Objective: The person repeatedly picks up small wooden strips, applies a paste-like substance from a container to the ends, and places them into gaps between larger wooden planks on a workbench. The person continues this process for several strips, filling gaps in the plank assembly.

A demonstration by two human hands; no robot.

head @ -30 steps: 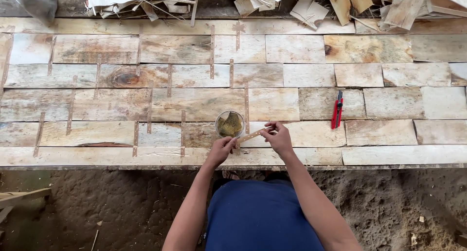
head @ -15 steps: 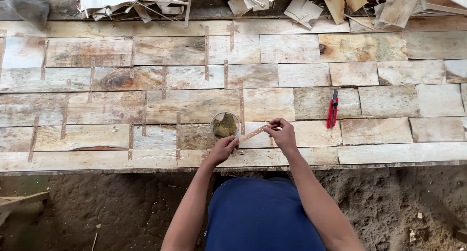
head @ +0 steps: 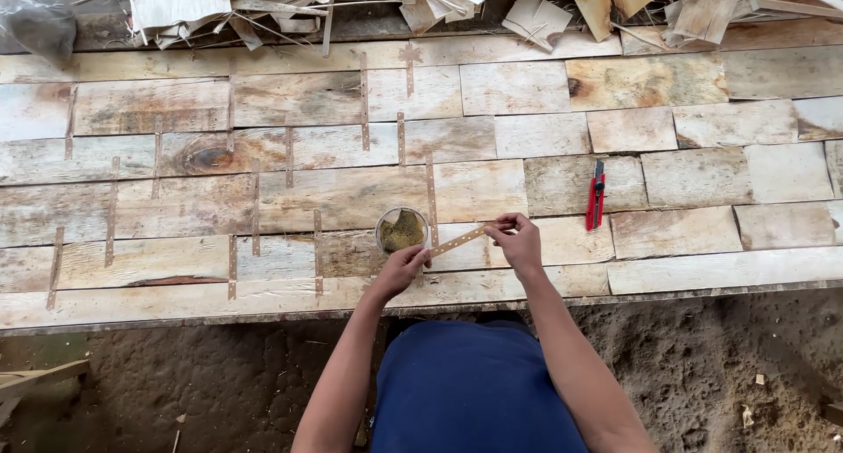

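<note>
Head view: round cup (head: 402, 231) holds a yellowish sponge.

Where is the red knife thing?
In the head view, the slim red utility knife lies on the pale wooden veneer sheets, right of centre, just up and to the right of the right hand pinching a thin tape strip.

- Pale grey-white wooden veneer sheets (head: 527, 89), patched together, streaked tan and brown; one dark brown knot swirl at left.
- Narrow light-brown perforated tape strips (head: 363, 102) across the seams, dotted with small holes.
- Same tan, hole-dotted strip of tape (head: 458, 240) between the hands.
- Small round clear cup (head: 402, 230), yellowish-olive contents.
- Red utility knife with black trim (head: 596, 195).
- Dark blue trousers (head: 474, 391).
- Brown earthen floor (head: 176, 374).
</note>
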